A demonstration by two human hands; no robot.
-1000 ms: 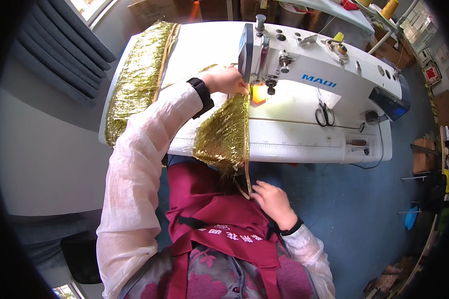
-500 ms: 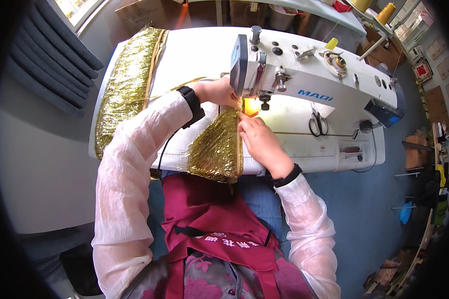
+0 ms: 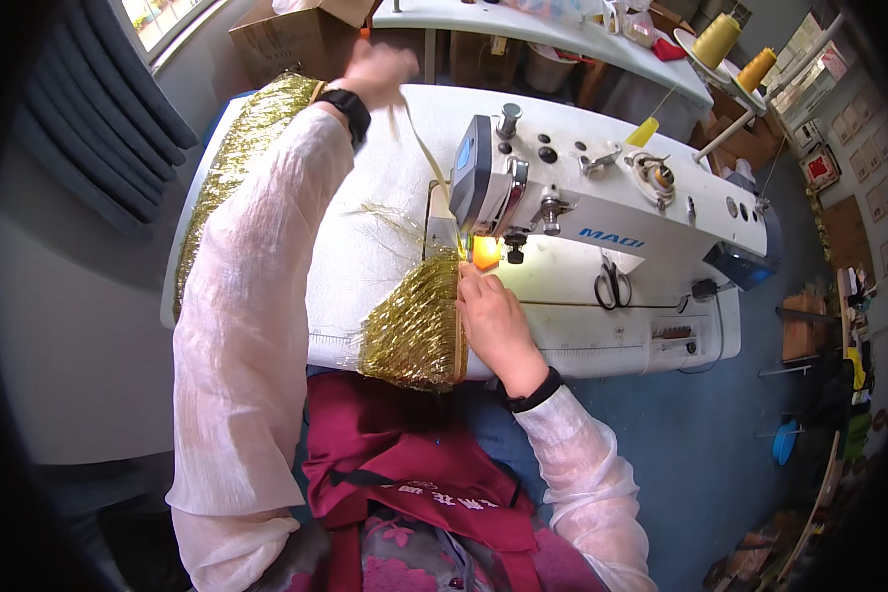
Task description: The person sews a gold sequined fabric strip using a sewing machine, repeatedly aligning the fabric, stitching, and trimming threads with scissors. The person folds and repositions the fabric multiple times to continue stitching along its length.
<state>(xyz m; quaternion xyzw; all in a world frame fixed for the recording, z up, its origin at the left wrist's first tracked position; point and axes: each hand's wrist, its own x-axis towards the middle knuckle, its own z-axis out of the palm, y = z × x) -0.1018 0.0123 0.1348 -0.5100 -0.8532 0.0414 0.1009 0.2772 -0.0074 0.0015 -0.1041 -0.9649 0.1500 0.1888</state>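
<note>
At the far left of the sewing table, my left hand (image 3: 377,75) is raised and blurred by motion. A narrow yellowish ribbon (image 3: 426,148) runs from its fingers down to the sewing machine (image 3: 602,202), and the hand looks closed on it. My right hand (image 3: 498,324) rests at the bound edge of a gold tinsel fringe (image 3: 414,326), its fingers bent against that edge just in front of the lit needle area. The fringe hangs over the table's front edge. Exactly how the right fingertips grip the band is hidden.
Another length of gold tinsel fringe (image 3: 242,148) lies along the table's left side, partly behind my left arm. Black-handled scissors (image 3: 613,285) lie under the machine arm. Yellow thread cones (image 3: 717,41) stand at the back right, and a cardboard box (image 3: 284,44) sits behind the table.
My left hand has left the needle area and swung far left and away, drawing the ribbon up. My right hand stays by the fringe's edge. The view has shifted slightly.
</note>
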